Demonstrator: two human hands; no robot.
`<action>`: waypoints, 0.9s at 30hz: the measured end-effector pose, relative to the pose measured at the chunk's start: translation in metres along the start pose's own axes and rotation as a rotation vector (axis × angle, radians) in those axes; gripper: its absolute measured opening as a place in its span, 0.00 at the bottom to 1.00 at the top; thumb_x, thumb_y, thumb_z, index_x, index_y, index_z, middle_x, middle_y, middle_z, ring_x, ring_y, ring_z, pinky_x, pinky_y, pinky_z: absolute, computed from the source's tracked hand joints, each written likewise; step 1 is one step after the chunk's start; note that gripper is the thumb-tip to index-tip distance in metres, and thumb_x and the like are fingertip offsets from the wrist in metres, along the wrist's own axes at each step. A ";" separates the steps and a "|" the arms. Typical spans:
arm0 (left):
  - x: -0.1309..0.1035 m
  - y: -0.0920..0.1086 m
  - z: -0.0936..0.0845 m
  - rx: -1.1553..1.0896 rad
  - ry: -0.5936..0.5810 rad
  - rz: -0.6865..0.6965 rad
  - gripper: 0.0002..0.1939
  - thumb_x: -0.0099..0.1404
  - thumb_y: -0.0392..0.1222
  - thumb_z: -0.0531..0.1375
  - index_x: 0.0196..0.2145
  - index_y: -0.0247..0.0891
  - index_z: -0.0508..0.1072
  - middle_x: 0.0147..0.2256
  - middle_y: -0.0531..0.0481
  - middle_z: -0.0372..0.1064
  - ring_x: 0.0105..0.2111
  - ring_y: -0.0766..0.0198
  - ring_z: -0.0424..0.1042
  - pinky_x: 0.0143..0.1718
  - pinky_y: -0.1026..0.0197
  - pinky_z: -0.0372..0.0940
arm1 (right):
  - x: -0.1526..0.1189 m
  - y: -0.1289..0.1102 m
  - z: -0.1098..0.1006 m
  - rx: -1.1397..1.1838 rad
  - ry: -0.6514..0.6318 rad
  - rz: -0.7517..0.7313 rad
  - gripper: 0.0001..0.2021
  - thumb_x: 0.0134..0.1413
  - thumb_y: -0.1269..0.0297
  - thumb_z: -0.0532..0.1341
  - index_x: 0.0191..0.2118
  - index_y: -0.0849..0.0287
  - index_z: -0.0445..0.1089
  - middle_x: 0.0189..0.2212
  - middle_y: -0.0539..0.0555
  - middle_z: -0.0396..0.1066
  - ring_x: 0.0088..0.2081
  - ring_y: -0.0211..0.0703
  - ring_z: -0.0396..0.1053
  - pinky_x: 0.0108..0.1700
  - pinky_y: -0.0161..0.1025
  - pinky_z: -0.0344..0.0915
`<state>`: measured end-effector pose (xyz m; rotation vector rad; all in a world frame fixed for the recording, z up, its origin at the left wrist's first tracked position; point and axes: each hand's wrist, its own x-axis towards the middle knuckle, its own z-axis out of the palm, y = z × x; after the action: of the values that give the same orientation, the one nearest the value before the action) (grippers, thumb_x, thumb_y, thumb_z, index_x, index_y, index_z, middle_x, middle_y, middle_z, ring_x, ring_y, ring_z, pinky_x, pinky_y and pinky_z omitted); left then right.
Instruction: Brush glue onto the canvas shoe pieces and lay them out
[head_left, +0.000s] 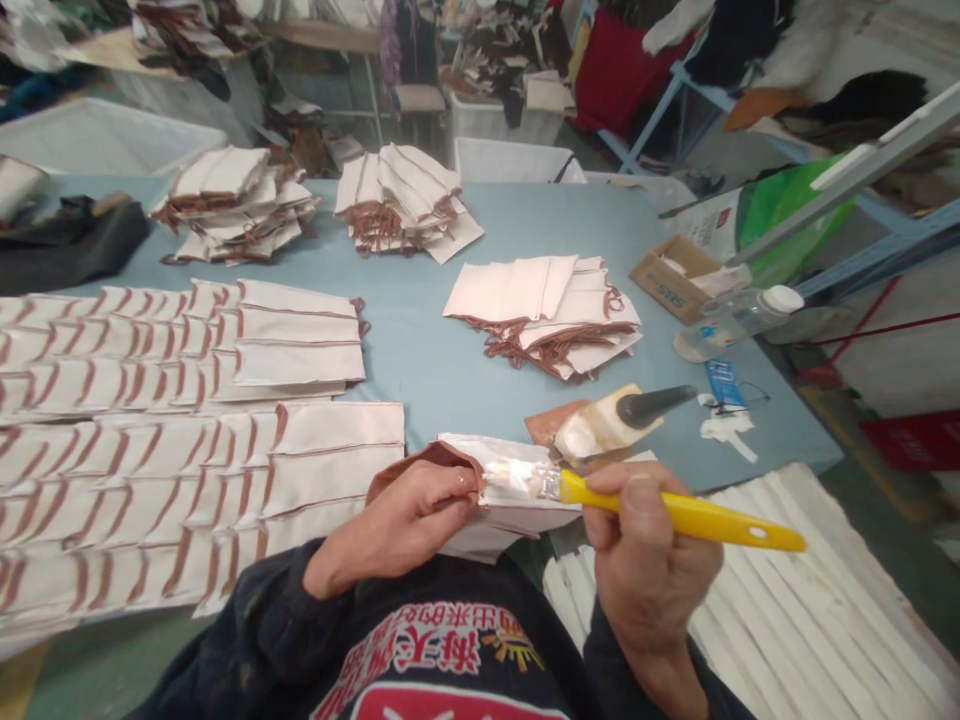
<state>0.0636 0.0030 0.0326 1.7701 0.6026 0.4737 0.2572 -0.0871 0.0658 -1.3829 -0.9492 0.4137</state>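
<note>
My right hand [649, 570] grips a flat paintbrush [690, 515] by its yellow handle. White-coated bristles lie against a pale panel with a brown edge [427, 455], right beside my left fingertips. My left hand [409, 520] pinches the brown folded edge of this panel, thumb and fingers pressed together. More pale panels [480, 540] lie beneath it at the table's near edge. Just beyond the brush stands a whitish, glue-smeared container [596, 425] with a dark handle [656, 403] sticking out. What the container holds cannot be made out.
Overlapping rows of brown-edged pale panels [315, 345] cover the left of the blue-grey table [420, 350]. Three stacks [517, 290] sit toward the back. At right are a clear bottle [739, 320], a small cardboard box [675, 275] and white strips [810, 600] below the table edge.
</note>
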 end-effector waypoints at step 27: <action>0.024 0.006 -0.009 -0.351 0.074 -0.301 0.22 0.69 0.59 0.64 0.29 0.39 0.66 0.28 0.56 0.58 0.27 0.67 0.55 0.28 0.63 0.51 | 0.014 0.007 -0.009 0.198 -0.055 -0.015 0.17 0.75 0.58 0.61 0.32 0.56 0.75 0.15 0.42 0.58 0.14 0.32 0.55 0.17 0.30 0.55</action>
<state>0.0783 0.0235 0.0409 1.3083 0.7731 0.4087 0.2740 -0.0814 0.0641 -1.1891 -0.9372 0.5225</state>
